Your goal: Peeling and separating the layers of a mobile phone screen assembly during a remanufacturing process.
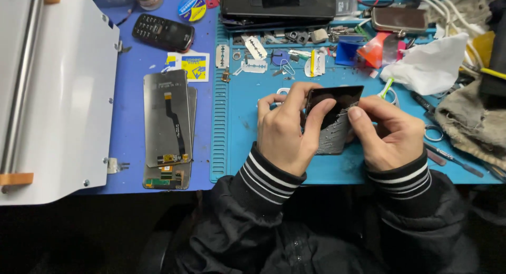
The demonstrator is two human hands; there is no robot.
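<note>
My left hand [284, 129] grips a dark phone screen panel [337, 103] from its left side, fingers curled over the top edge, holding it tilted above the blue work mat [237, 131]. My right hand [387, 134] presses against the panel's right edge with thumb and fingertips; a thin blade may be pinched there, but I cannot make it out. The lower part of the panel looks scratched and grey. Both wrists wear black sleeves with white-striped cuffs.
Two phone display panels [167, 126] lie face down to the left of the mat. A white machine [58, 95] fills the far left. A keypad phone [162, 32], razor blades [255, 48], crumpled tissue [429, 63], scissors [433, 131] and small parts crowd the back and right.
</note>
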